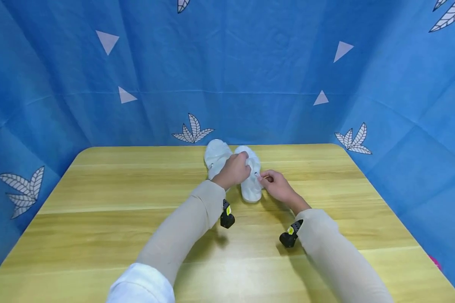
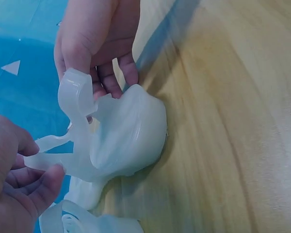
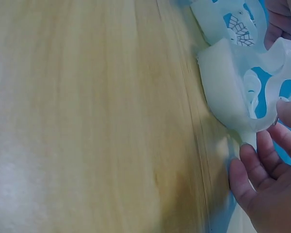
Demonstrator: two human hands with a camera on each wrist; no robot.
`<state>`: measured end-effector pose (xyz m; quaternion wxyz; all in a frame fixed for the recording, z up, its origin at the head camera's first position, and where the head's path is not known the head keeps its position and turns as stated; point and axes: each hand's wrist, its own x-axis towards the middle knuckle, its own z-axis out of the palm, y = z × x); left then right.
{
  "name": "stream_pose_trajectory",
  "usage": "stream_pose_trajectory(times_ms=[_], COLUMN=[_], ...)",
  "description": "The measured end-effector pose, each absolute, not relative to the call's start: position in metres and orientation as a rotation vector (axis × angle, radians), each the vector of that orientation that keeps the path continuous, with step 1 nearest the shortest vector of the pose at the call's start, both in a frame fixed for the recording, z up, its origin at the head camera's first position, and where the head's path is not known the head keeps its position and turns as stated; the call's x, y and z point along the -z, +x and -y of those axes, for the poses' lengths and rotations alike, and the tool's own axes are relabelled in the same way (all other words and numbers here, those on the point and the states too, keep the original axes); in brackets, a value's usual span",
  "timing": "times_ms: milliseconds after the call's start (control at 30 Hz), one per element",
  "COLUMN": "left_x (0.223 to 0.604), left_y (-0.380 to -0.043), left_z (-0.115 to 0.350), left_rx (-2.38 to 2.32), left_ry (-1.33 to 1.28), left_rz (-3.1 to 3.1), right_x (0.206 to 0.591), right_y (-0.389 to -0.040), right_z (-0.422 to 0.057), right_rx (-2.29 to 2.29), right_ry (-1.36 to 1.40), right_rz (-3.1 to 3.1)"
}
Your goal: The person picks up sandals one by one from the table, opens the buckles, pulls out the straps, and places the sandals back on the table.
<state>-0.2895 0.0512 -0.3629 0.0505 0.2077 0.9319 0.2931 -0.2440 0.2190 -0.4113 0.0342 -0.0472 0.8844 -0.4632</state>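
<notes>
**Left hand (image 1: 233,170) and right hand (image 1: 278,188) pinch the straps of a translucent white, soft-looking plastic sandal (image 1: 251,189)**

The held sandal lies just above the centre of the head view, near the far edge of a pale yellow wood-grain counter (image 1: 98,210), its rounded end toward the bottom of the frame. In the left wrist view, the left hand comes in from the lower left, thumb and forefinger pinching the end of a thin, milky strap (image 2: 82,155). The right hand reaches down from the top of that view to the sandal's other side. In the right wrist view, at the right edge, its thumb and forefinger pinch the rim of the sandal's looped upper, the remaining fingers slightly bent and spread below.

A second translucent white sandal (image 1: 216,155) lies just left of the first in the head view, partly hidden by the left hand; it shows at the bottom left of the left wrist view.

Beige sleeves (image 1: 189,223) cover both forearms, and a black wrist device with a yellow mark (image 1: 226,215) sits at each wrist. Behind the counter, across the top of the head view, hangs a bright blue cloth (image 1: 227,54) printed with pale triangles (image 1: 108,41) and white, dark-outlined leaves (image 1: 194,128).
</notes>
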Motion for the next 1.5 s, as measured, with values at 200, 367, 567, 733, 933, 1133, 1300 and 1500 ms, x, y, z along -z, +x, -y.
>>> stream_pose_trajectory(times_ms=[200,367,567,733,933,1133,1300,1500], left_x=[0.366,0.368,0.371,0.375,0.377,0.381,0.383,0.388], left_y=[-0.280,-0.272,-0.264,-0.256,-0.246,-0.237,-0.228,-0.215], left_z=[-0.048,-0.049,-0.047,-0.043,-0.036,-0.030,-0.023,-0.017], left_rx=[-0.823,-0.829,-0.869,-0.927,-1.015,-1.102,-1.198,-1.313], left_ry=[0.774,0.824,0.853,0.879,0.895,0.908,0.935,0.955], left_rz=[-2.862,-2.838,-2.840,-2.817,-2.787,-2.773,-2.759,-2.715], right_x=[0.414,0.416,0.420,0.421,0.420,0.420,0.422,0.426], right_y=[-0.239,-0.231,-0.223,-0.214,-0.206,-0.197,-0.189,-0.177], right_z=[-0.219,-0.223,-0.228,-0.231,-0.233,-0.233,-0.233,-0.234], right_rx=[1.420,1.440,1.468,1.483,1.503,1.515,1.548,1.576], right_ry=[-0.118,-0.137,-0.170,-0.202,-0.240,-0.262,-0.299,-0.334], right_rz=[-2.711,-2.723,-2.694,-2.661,-2.624,-2.582,-2.570,-2.523])
